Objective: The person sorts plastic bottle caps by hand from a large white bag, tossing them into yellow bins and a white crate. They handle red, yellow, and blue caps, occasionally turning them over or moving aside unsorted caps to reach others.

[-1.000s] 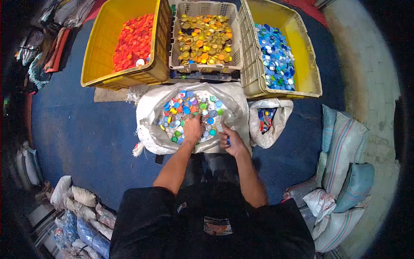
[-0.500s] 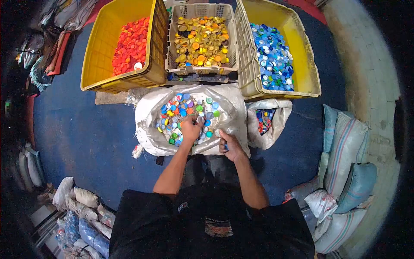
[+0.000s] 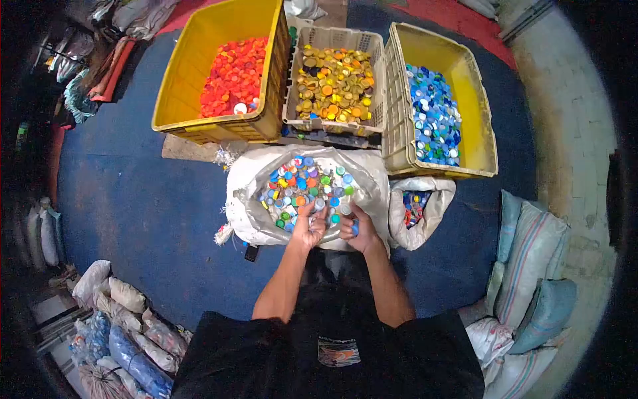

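Observation:
An open white sack [image 3: 240, 199] full of mixed-colour plastic bottle caps [image 3: 302, 183] lies in front of me. Over its near edge, my left hand [image 3: 309, 229] is closed, with a pale bottle cap [image 3: 319, 205] at its fingertips. Beside it on the right is my right hand [image 3: 361, 229], its fingers curled around a blue bottle cap [image 3: 355, 230]. A whitish cap [image 3: 345, 209] shows at that hand's thumb and index finger. The palm sides of both hands are partly hidden.
Behind the sack stand a yellow crate [image 3: 199, 126] of red caps, a pale basket [image 3: 335, 125] of yellow caps and another yellow crate [image 3: 458, 166] of blue caps. A smaller sack [image 3: 435, 219] sits at right. Stuffed sacks [image 3: 531, 253] line the right side; bundles [image 3: 136, 346] lie at left.
My left hand has drawn back from the middle of the caps towards the sack's near edge, close to my right hand. The camera view has shifted, so the crates appear lower and further right.

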### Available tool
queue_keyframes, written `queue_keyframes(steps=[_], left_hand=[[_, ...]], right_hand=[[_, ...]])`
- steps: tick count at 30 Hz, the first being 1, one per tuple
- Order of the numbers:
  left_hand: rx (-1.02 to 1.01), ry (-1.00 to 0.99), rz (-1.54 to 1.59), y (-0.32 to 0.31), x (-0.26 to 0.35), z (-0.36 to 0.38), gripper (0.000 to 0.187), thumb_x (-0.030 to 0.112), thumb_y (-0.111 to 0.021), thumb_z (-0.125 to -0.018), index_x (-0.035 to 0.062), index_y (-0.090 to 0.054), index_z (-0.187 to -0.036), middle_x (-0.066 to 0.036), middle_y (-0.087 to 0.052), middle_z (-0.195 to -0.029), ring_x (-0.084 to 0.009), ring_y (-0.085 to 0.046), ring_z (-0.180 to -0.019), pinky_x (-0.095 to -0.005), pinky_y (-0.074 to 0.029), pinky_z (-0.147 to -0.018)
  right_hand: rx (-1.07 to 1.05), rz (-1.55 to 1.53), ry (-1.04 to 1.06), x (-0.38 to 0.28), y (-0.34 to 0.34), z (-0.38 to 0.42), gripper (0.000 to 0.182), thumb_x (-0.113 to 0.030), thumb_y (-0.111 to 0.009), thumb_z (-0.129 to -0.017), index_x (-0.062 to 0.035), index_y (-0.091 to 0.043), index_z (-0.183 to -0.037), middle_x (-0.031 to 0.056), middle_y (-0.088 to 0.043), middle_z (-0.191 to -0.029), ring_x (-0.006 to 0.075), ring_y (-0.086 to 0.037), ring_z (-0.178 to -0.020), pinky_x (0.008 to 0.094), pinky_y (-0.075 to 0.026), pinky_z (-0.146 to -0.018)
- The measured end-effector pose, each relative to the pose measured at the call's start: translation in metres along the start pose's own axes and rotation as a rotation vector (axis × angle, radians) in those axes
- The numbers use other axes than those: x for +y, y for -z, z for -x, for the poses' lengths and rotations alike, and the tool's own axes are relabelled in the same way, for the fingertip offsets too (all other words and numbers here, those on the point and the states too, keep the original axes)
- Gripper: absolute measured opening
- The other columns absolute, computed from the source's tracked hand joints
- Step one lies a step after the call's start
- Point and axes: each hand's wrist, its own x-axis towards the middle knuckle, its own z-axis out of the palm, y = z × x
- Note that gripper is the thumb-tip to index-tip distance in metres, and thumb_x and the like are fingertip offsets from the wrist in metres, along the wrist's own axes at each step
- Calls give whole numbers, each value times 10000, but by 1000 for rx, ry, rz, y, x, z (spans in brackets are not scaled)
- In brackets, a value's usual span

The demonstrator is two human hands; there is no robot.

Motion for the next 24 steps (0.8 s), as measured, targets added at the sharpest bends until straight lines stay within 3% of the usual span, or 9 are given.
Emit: queue_keyframes(steps=[2, 5, 7, 9, 11, 13, 18, 21, 24], left_hand=[[-20, -43, -49, 11, 11, 7, 287, 255, -633, -871, 21, -492, -785, -127, -616, -849, -60, -340, -392, -167, -288, -325], [44, -114, -130, 0, 15, 33, 273, 269, -587, -889, 11, -498, -884, -134, -576, -834, -65, -336, -399, -165, -286, -309], [114, -143, -105, -6, 16, 48, 299, 275, -586, -883, 6, -508, -987, -107, -552, -763, -72, -343, -404, -159, -286, -318], [-36, -82, -151, -10, 18, 63, 313, 312, -538, -892, 15, -523, -991, -98, -545, -735, -91, -388, -441, -181, -334, -357], [-60, -126, -243, -15, 17, 70, 329, 332, -493, -904, 14, -527, -984, -98, -548, -738, -104, -419, -467, -200, -356, -376], [-142, -99, -260, -8, 21, 71, 312, 299, -424, -900, 18, -533, -983, -117, -561, -791, -133, -477, -526, -226, -380, -392], [-123, -193, -378, -34, -1, 86, 253, 252, -438, -863, 42, -536, -963, -139, -584, -877, -163, -532, -584, -230, -397, -396], [-109, -241, -533, -38, -4, 83, 229, 241, -453, -871, 47, -549, -947, -122, -603, -869, -178, -550, -606, -255, -441, -443], [-109, -252, -580, -49, -9, 83, 222, 230, -469, -880, 44, -556, -966, -122, -613, -865, -198, -580, -635, -284, -502, -526]], right_hand=[[-124, -62, -100, -5, -2, -8, 425, -523, -572, -868, -120, -521, -744, -56, -368, -535, 84, -345, -424, 221, -265, -377], [145, -44, -111, -1, -4, -23, 416, -520, -579, -863, -138, -502, -719, -60, -349, -516, 82, -344, -428, 220, -257, -374], [-30, -187, -173, 2, -4, -24, 416, -498, -578, -870, -156, -454, -669, -61, -376, -537, 81, -382, -437, 217, -247, -364], [155, 183, 46, 13, -20, -18, 378, -413, -632, -857, -141, -472, -649, -47, -424, -602, 81, -413, -463, 214, -250, -368], [178, 487, 223, 19, -50, 9, 198, -223, -696, -815, -66, -606, -897, -31, -450, -659, 74, -433, -509, 210, -271, -401], [98, 598, 321, 24, -49, 9, 210, -198, -687, -822, -47, -626, -954, -23, -484, -675, 67, -449, -529, 212, -302, -419], [245, 1309, 890, 22, -45, 7, 343, -218, -794, -728, 14, -639, -928, 87, -663, -870, 145, -597, -789, 280, -476, -743], [302, 1453, 1001, 20, -55, 18, 360, -217, -800, -720, 5, -636, -951, 81, -664, -858, 125, -594, -802, 279, -473, -709], [80, 1039, 782, 20, -42, 12, 326, -152, -729, -762, 0, -612, -1025, 93, -662, -910, 148, -602, -795, 307, -478, -693]])
